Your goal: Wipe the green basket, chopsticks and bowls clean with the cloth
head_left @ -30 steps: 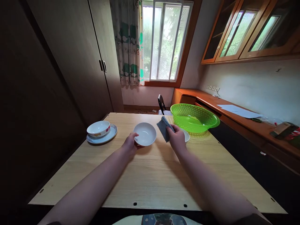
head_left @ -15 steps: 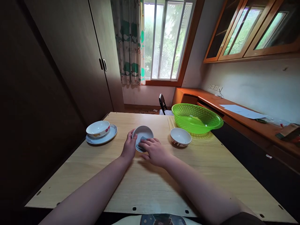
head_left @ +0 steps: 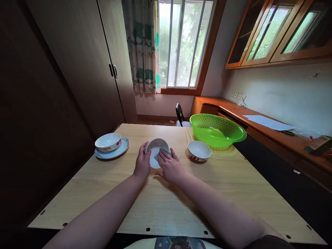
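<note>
Head view: left hand (head_left: 142, 163) is gripping the white bowl (head_left: 152, 150) by its left side, thumb lying over the rim and fingers wrapping the outer wall; right hand (head_left: 170, 166) is pressing the grey-blue cloth (head_left: 156, 157) against the bowl's inner right side, thumb standing apart below. Hands are working close together, with the bowl between them. Key relation: bowl is lying ahead of the wrists, near the middle of the surface (head_left: 145, 200) and nearer its far edge than its near edge, tilting its mouth toward the person; being round, it is showing no long axis. Left hand is the nearer to the left rim, right hand to the right rim. Whether the base is touching the surface: cannot tell. Just right of the hands, a patterned bowl (head_left: 199, 149) is standing upright; beyond it, chopsticks (head_left: 188, 135) are lying beside the green basin (head_left: 215, 140), which is occupying the far right corner. Toward the left edge, a flowered bowl (head_left: 108, 141) is resting on a plate (head_left: 123, 150). Compared with half a second ago: cloth is now sitting farther right, having left the bowl's lower middle; the other dishes are keeping their places.
</note>
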The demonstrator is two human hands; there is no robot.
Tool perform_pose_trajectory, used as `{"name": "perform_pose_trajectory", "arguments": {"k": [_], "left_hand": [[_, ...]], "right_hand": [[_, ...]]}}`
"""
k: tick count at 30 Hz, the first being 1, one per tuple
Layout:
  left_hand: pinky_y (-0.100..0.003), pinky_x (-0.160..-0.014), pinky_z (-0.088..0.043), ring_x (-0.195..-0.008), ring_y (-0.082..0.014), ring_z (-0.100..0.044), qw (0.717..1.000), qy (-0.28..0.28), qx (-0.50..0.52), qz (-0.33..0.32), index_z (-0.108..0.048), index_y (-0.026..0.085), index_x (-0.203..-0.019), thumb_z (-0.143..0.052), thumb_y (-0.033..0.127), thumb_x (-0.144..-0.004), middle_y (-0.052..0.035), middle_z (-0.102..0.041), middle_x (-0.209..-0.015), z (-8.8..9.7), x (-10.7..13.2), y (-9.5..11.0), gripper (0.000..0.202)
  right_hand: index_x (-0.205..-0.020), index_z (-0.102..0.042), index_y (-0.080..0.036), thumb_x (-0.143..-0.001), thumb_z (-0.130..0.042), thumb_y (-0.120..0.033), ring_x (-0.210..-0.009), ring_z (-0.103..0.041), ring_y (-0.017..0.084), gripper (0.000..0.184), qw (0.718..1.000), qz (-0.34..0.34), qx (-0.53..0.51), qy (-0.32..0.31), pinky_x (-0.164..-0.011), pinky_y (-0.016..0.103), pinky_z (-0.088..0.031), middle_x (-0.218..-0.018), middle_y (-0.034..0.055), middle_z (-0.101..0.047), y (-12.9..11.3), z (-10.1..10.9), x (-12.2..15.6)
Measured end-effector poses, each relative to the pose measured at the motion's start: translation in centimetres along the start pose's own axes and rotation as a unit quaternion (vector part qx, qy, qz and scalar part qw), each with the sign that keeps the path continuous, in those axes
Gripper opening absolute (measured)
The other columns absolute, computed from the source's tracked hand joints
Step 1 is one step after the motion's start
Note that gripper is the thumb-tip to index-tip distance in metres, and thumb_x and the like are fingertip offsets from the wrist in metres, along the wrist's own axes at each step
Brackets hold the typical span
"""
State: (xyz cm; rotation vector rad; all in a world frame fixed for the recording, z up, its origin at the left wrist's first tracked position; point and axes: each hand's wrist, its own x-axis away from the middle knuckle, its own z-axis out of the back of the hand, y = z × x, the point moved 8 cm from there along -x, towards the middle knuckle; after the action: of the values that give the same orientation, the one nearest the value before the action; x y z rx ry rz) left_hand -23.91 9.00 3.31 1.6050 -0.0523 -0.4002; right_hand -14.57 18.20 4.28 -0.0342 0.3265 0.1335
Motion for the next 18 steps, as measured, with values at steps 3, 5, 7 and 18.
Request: {"name": "perform_pose_trajectory", "arguments": {"k": [3, 5, 7, 18], "left_hand": [[-0.036, -0.101, -0.038, -0.119, -0.0212, -0.05, 1.0, 0.005, 0.002, 0.002, -0.049, 0.025, -0.126, -0.046, 0.041, -0.087, -0.0067, -0.055, -0.129, 0.1, 0.0, -0.5, 0.042], [-0.037, -0.101, -0.038, -0.117, -0.0214, -0.051, 1.0, 0.004, 0.006, 0.008, -0.049, 0.025, -0.127, -0.046, 0.042, -0.087, -0.0067, -0.055, -0.129, 0.0, 0.0, -0.8, 0.043], [-0.037, -0.1, -0.039, -0.116, -0.0212, -0.052, 1.0, 0.004, 0.008, 0.011, -0.049, 0.025, -0.126, -0.047, 0.042, -0.087, -0.0064, -0.055, -0.129, 0.0, -0.1, -0.9, 0.043], [-0.036, -0.104, -0.037, -0.122, -0.0211, -0.048, 0.999, 0.013, 0.003, -0.035, -0.043, 0.026, -0.131, -0.048, 0.046, -0.088, -0.0074, -0.05, -0.135, 0.0, 0.2, -0.5, 0.048]], "right_hand": [[-0.131, -0.051, -0.011, -0.086, -0.049, -0.059, -0.135, -0.037, 0.028, 0.066, 1.0, 0.015, -0.023, -0.011, -0.116, 0.051, -0.009, -0.137, 0.0192, -0.051, -0.7, -0.4, 0.1], [-0.13, -0.052, -0.012, -0.087, -0.046, -0.06, -0.132, -0.041, 0.027, 0.065, 0.999, 0.026, -0.044, -0.016, -0.116, 0.05, -0.012, -0.134, 0.0184, -0.054, -1.1, -0.5, 0.2], [-0.13, -0.052, -0.013, -0.088, -0.045, -0.06, -0.131, -0.043, 0.026, 0.063, 0.997, 0.036, -0.069, -0.019, -0.116, 0.049, -0.012, -0.133, 0.0168, -0.055, -1.4, -0.4, 0.3], [-0.14, -0.033, -0.011, -0.084, -0.054, -0.047, -0.135, -0.036, 0.03, 0.07, 0.894, -0.304, -0.265, 0.195, -0.107, 0.048, -0.034, -0.145, 0.0215, -0.038, 5.8, 0.8, 1.5]]}}
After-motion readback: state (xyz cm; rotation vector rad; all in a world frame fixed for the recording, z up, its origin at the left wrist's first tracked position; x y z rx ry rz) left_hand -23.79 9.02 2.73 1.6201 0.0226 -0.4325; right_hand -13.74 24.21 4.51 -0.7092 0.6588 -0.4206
